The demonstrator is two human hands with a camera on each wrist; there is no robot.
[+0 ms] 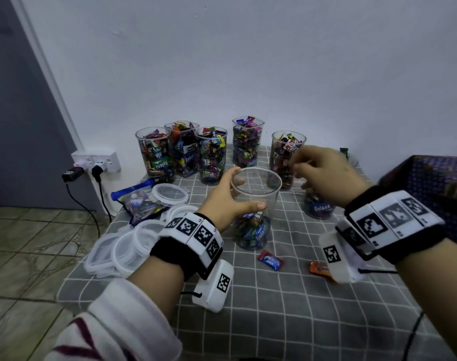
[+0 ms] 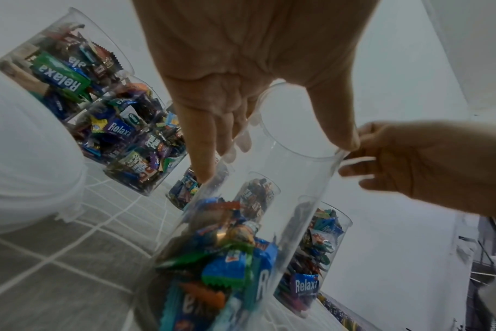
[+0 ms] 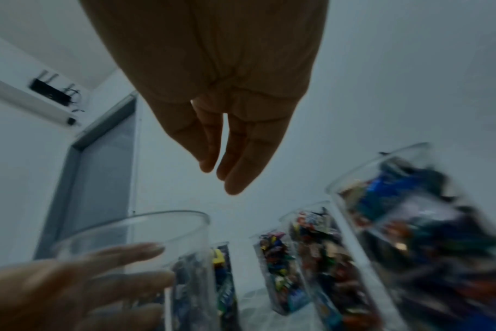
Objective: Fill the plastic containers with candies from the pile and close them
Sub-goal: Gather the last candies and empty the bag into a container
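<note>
Two loose candies, red (image 1: 270,260) and orange (image 1: 320,270), lie at six o'clock from the upright, barely filled container (image 1: 254,207). The left hand (image 1: 226,201) clasps its rim. The right hand (image 1: 329,175), fingers relaxed and empty, hovers at two o'clock, nearer the orange one.

Lids (image 1: 123,250) left of container (image 1: 253,204) — candies (image 1: 250,230) inside

My right hand (image 1: 326,175) covers the top of a tub (image 1: 318,208) behind it, and from the head view I cannot tell whether it holds anything. In the right wrist view the nearest tub (image 3: 428,241) is smeared and cut by the edge. My left hand (image 1: 228,201) hides part of the tall container (image 1: 256,204).
</note>
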